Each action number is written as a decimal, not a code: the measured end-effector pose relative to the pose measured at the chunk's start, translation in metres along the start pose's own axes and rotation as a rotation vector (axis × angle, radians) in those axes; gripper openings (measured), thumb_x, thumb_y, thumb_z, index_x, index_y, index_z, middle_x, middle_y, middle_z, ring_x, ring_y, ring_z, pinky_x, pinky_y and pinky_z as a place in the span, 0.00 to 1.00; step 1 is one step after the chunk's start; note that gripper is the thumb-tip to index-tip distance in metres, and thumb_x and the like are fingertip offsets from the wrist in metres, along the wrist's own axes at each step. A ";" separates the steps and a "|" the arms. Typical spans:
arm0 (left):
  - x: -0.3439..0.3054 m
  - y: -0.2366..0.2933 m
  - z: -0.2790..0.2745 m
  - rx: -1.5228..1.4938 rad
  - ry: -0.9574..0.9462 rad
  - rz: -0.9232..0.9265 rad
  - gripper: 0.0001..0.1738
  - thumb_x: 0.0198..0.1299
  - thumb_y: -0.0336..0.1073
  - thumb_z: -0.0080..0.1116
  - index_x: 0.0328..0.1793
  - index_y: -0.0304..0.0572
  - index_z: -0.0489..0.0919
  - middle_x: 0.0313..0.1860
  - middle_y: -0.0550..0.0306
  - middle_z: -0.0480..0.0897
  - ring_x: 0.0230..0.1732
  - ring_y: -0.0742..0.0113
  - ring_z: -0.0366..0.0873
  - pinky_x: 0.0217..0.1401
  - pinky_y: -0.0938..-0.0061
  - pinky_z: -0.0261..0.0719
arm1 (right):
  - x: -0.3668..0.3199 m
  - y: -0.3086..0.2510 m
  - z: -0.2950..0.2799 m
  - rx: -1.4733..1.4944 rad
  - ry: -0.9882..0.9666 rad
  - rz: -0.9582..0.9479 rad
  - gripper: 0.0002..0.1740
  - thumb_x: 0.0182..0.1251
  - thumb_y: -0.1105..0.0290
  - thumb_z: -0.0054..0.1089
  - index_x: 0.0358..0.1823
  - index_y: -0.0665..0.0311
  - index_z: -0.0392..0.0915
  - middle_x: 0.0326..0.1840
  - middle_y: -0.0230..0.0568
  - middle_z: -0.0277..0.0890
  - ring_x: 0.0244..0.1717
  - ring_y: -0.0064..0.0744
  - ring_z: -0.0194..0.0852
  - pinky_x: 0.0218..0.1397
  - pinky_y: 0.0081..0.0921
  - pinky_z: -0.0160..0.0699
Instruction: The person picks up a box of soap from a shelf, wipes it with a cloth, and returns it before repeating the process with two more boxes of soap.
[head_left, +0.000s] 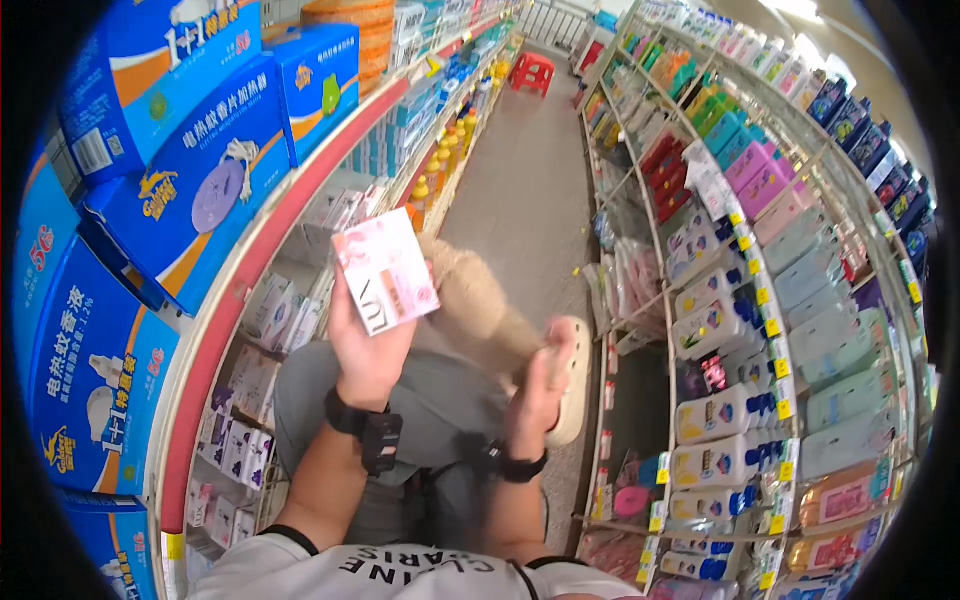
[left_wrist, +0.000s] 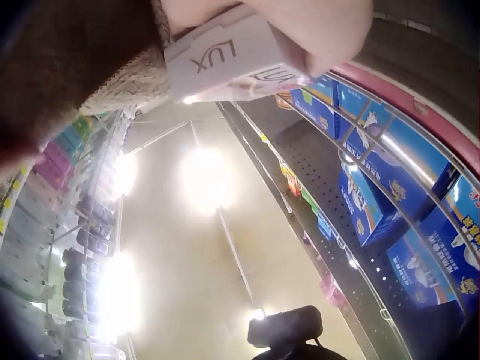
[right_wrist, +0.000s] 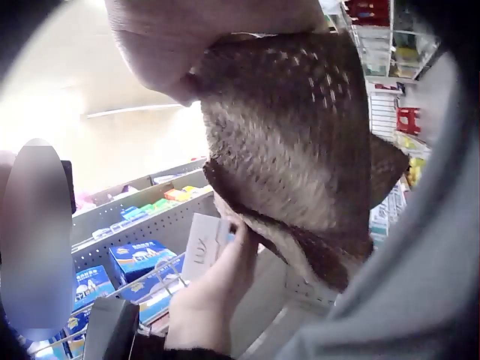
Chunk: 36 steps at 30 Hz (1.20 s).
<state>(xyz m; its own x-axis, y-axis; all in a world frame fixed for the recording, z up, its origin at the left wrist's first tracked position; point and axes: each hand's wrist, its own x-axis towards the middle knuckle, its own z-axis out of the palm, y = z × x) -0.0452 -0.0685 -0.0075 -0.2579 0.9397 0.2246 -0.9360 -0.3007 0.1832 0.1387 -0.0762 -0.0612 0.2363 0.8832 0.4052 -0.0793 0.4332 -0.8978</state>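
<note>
My left hand (head_left: 368, 350) grips a pink and white LUX soap box (head_left: 388, 268), its printed face turned up in the head view. In the left wrist view, the LUX lettering shows on the side of the soap box (left_wrist: 225, 54). My right hand (head_left: 540, 395) holds one end of a tan-brown cloth (head_left: 468, 290), blurred in the head view. The cloth stretches across to the soap box and overlaps its right edge. In the right wrist view, the cloth (right_wrist: 285, 135) hangs folded from my fingers, beside the left hand (right_wrist: 214, 292).
On the left, blue mosquito-heater boxes (head_left: 210, 190) top a shelf with a red edge (head_left: 215, 340); small soap boxes (head_left: 240, 450) lie below. Bottles (head_left: 715, 460) fill the right shelf. A red stool (head_left: 532, 73) stands down the aisle (head_left: 520, 150).
</note>
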 end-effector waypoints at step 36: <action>-0.012 -0.027 0.008 0.461 -0.052 -0.170 0.29 0.70 0.44 0.39 0.72 0.35 0.56 0.65 0.54 0.67 0.66 0.68 0.64 0.67 0.71 0.62 | 0.006 -0.033 0.017 -0.259 0.090 -0.154 0.27 0.49 0.75 0.71 0.50 0.78 0.71 0.48 0.43 0.76 0.48 0.31 0.75 0.55 0.28 0.72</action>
<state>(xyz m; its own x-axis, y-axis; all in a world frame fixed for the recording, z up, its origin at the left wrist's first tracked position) -0.0145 -0.0728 -0.0076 -0.0872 0.9759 0.2001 -0.7574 -0.1954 0.6231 0.1262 -0.0826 -0.0261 0.3123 0.7859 0.5337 0.2105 0.4906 -0.8456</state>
